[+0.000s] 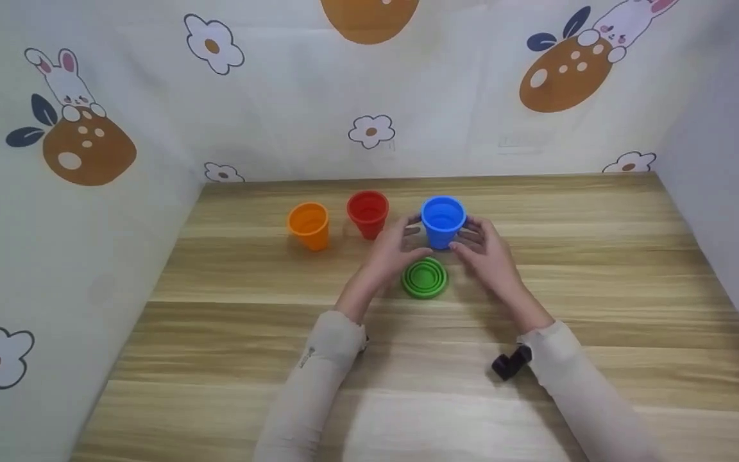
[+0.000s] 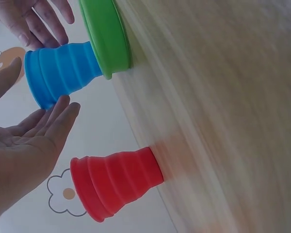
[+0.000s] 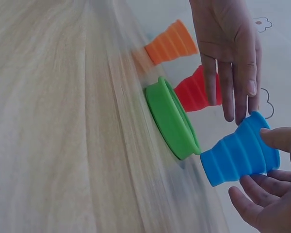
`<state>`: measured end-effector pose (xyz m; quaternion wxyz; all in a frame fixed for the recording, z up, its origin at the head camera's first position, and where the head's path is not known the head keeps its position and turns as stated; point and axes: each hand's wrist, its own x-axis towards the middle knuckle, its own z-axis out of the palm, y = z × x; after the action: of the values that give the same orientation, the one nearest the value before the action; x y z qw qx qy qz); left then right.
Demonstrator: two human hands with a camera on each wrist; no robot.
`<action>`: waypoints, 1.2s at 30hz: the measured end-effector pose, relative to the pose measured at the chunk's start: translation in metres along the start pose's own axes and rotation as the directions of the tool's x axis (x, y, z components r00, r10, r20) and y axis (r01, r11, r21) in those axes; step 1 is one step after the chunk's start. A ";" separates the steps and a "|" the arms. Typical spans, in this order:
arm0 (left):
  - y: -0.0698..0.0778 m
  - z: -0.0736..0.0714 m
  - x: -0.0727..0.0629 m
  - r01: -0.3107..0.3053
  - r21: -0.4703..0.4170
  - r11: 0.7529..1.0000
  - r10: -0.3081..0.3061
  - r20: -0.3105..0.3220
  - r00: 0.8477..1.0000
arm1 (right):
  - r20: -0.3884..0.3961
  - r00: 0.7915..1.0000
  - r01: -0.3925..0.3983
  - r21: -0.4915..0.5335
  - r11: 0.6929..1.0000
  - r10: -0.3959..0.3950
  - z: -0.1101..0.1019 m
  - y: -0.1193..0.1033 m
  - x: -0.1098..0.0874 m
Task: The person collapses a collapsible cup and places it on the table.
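A blue collapsible cup (image 1: 443, 234), drawn out to full height, stands upright on the table between the two hands. On its left side, the left hand (image 1: 395, 249) has nearly straight fingers that reach the cup's upper part, thumb held apart. Opposite it, the right hand (image 1: 490, 258) spreads its fingers at the cup's right side; in the right wrist view they lie against or very near the wall. Neither hand wraps round the cup. Just in front sits a green collapsible cup (image 1: 425, 278), folded flat into rings and touched by no hand.
To the left stand a red cup (image 1: 368, 218) and, farther left, an orange cup (image 1: 310, 230), both extended and upright. A printed backdrop (image 1: 280, 109) rises behind the wooden table (image 1: 228, 346). A black wrist device (image 1: 510, 363) hangs at the right cuff.
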<state>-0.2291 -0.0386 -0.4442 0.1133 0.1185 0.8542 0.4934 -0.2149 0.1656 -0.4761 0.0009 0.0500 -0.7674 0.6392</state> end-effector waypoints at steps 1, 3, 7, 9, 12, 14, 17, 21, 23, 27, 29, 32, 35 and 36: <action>0.001 0.000 -0.001 -0.003 0.000 1.000 0.003 -0.005 1.000 | -0.007 1.000 -0.001 -0.005 1.000 0.001 -0.001 -0.001 0.000; 0.003 -0.001 -0.002 -0.017 0.000 1.000 0.017 -0.014 1.000 | -0.020 1.000 0.001 -0.017 1.000 -0.002 -0.002 -0.003 -0.002; 0.005 -0.001 -0.004 -0.042 0.003 0.999 0.042 -0.036 0.998 | -0.046 0.999 -0.001 -0.032 0.999 -0.001 -0.005 -0.007 -0.005; 0.006 -0.001 -0.005 -0.058 0.011 0.998 0.058 -0.050 0.997 | -0.057 0.998 0.002 -0.036 0.999 -0.004 -0.006 -0.008 -0.006; 0.007 -0.001 -0.005 -0.091 0.020 0.996 0.092 -0.073 0.993 | -0.067 0.998 0.013 -0.041 0.999 -0.016 -0.007 -0.011 -0.008; 0.008 -0.002 -0.005 -0.108 0.020 0.994 0.109 -0.086 0.990 | -0.071 0.997 0.025 -0.049 0.999 -0.028 -0.008 -0.012 -0.009; 0.010 -0.002 -0.006 -0.118 0.020 0.993 0.119 -0.102 0.988 | -0.071 0.997 0.035 -0.057 0.998 -0.039 -0.009 -0.014 -0.011; 0.010 -0.002 -0.009 -0.162 0.030 0.986 0.164 -0.122 0.979 | -0.066 0.996 0.056 -0.064 0.996 -0.060 -0.011 -0.017 -0.016; 0.009 -0.001 -0.010 -0.196 0.038 0.980 0.199 -0.132 0.971 | -0.063 0.995 0.067 -0.069 0.995 -0.071 -0.011 -0.017 -0.018; 0.008 -0.001 -0.013 -0.229 0.065 0.971 0.236 -0.154 0.959 | -0.038 0.997 0.069 -0.061 0.996 -0.071 -0.012 -0.017 -0.021; 0.007 -0.001 -0.014 -0.240 0.085 0.967 0.251 -0.165 0.954 | -0.018 0.998 0.057 -0.047 0.997 -0.057 -0.012 -0.017 -0.022; 0.007 -0.002 -0.017 -0.252 0.109 0.961 0.268 -0.168 0.949 | 0.014 0.999 0.032 -0.024 0.999 -0.032 -0.012 -0.018 -0.024; 0.007 -0.003 -0.020 -0.258 0.117 0.959 0.275 -0.164 0.947 | 0.042 0.999 0.004 -0.001 1.000 -0.004 -0.013 -0.018 -0.025; 0.008 -0.004 -0.021 -0.261 0.111 0.959 0.276 -0.164 0.947 | 0.051 0.999 -0.005 0.007 1.000 0.004 -0.013 -0.019 -0.026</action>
<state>-0.2101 -0.0443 -0.4342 -0.0369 0.1942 0.8577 0.4747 -0.1889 0.1772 -0.4571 -0.0205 0.0647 -0.7649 0.6405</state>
